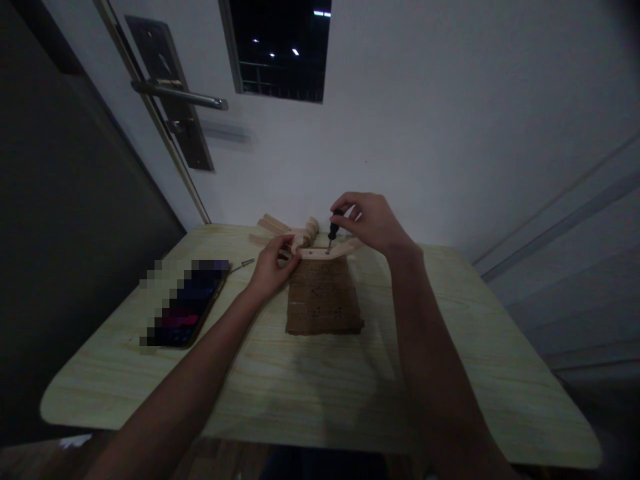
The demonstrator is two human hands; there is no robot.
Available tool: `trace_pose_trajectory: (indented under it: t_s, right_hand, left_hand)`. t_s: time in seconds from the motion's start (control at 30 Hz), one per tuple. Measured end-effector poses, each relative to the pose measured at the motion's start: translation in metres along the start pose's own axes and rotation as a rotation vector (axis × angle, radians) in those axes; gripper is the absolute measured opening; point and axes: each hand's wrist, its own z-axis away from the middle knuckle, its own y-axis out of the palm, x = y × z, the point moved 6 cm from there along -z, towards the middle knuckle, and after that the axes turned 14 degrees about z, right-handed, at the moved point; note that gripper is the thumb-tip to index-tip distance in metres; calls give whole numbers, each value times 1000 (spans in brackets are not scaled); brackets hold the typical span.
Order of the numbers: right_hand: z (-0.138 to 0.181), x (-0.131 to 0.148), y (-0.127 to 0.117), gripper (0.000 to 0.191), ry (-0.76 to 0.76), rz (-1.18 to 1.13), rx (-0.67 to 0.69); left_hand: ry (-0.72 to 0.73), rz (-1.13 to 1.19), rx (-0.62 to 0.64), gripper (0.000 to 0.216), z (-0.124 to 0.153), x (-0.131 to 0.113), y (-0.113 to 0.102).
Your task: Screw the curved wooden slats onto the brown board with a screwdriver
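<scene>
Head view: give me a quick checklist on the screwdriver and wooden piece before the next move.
1. Right hand gripping the screwdriver: ok.
2. Left hand holding the left end of the wooden piece: ok.
3. Screwdriver tip down at the wooden piece: ok.
4. Tip fully seated: cannot tell, too small.
5. Phone apart from both hands: ok, left of the left forearm.

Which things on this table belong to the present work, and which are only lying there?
Part of the work:
screwdriver, in the right grip
light wooden piece, under its tip, held by the left grip
other wooden pieces behind it, probably
brown board, apparently underneath

Just lying about:
phone
thin metal piece beside it, use unclear
</scene>
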Motion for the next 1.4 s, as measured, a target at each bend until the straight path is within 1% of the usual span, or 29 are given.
trace_pose_trajectory:
  t_s: [0.07,0.1,0.2,0.23,0.37,0.43,0.6,0.83,0.9,1.0,1.07,1.17,1.3,1.4]
  right_hand:
    - [0,3,-2,27,-12,3,-16]
    - [0,4,-2,26,-24,5,-16]
    - [-1,4,1,14,-39,18,7]
    - [-1,3,2,15,-33,20,9]
    - [0,-2,4,33,-33,35,-8]
    - [0,-2,4,37,-58,36,-5]
    - [0,1,5,34,-76,22,9]
    - [0,-1,5,30,-52,-12,16]
    - [0,-1,5,24,-49,-28,14]
    - [0,-1,4,12,-4,-1,-15]
    - [1,0,3,13,11,10,-25]
    - [1,5,4,20,-14,-2,-11]
    - [-1,8,6,9,-54,24,11]
    - [-2,6,9,16,-51,25,30]
  left_hand:
    - [5,3,-2,36,0,-1,0]
    - [8,4,-3,36,0,-1,0]
    - [22,10,-6,40,1,0,0]
    - [24,11,-7,41,1,0,0]
    - [9,8,6,43,1,1,1]
    - [7,4,24,46,2,0,2]
    - [30,-38,76,60,4,-4,7]
    - [0,-7,100,64,5,-2,11]
    - [-17,0,98,65,6,-1,11]
    - [-29,3,91,66,5,2,11]
    - [-38,2,89,68,5,3,11]
    - [-76,8,88,71,5,6,13]
    - [-97,33,70,70,6,6,15]
    - [-79,42,53,67,8,5,14]
